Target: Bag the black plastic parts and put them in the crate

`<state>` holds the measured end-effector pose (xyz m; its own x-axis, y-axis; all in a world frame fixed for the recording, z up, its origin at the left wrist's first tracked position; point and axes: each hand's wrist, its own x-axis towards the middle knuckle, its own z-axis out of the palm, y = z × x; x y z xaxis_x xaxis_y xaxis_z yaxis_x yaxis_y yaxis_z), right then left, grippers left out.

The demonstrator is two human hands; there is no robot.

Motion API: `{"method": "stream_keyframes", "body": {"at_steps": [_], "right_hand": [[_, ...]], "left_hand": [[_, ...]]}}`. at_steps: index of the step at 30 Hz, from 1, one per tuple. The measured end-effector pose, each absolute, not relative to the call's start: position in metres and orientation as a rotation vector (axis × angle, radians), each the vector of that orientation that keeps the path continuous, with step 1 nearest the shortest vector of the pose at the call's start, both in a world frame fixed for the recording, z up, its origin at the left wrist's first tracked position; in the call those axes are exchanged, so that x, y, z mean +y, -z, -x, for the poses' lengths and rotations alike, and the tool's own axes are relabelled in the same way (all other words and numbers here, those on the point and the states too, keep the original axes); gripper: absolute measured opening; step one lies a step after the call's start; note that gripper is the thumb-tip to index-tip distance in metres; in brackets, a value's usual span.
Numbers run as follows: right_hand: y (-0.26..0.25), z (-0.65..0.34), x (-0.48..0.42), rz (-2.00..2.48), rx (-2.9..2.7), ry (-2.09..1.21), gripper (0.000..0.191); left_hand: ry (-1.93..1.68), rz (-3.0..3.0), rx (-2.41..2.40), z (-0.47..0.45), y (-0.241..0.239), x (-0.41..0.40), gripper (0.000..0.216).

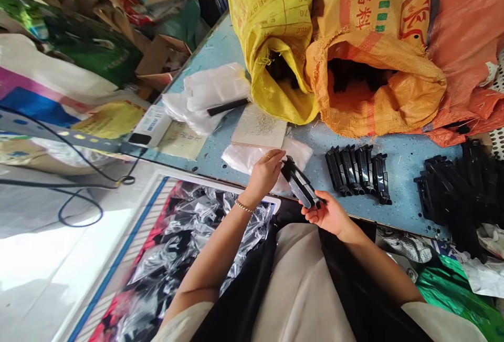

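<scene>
Both my hands grip a stack of long black plastic parts (pixel 300 184) over the near edge of the blue table (pixel 405 163). My left hand (pixel 264 174) pinches the stack's far end, just above a pile of clear plastic bags (pixel 252 157). My right hand (pixel 328 215) is wrapped under the stack's near end. A neat row of several similar black parts (pixel 359 173) lies on the table to the right of my hands. A looser heap of black parts (pixel 460 189) sits further right.
A yellow woven sack (pixel 271 27) and an orange one (pixel 378 53) lie open at the back of the table. White bags (pixel 214 92) and a small white box (pixel 151 125) are at left. A bin of bagged black parts (pixel 189 247) stands below the table edge.
</scene>
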<state>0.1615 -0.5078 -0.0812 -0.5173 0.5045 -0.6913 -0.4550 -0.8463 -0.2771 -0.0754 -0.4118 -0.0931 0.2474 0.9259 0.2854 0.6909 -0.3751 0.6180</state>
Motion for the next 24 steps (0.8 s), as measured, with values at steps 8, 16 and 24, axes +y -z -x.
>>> {"method": "stream_keyframes", "body": {"at_steps": [8,16,24], "right_hand": [[0.088,-0.157,-0.490,0.917,-0.257,-2.290,0.046],[0.060,-0.144,-0.515,1.313,-1.268,-1.685,0.030],[0.024,-0.205,-0.459,1.363,-2.188,-0.985,0.034]], "left_hand": [[-0.982,-2.378,0.854,0.049,0.069,-0.476,0.063],[-0.831,-2.319,0.896,0.029,0.056,-0.502,0.067],[-0.420,-2.004,1.525,0.202,0.039,-0.575,0.023]]}}
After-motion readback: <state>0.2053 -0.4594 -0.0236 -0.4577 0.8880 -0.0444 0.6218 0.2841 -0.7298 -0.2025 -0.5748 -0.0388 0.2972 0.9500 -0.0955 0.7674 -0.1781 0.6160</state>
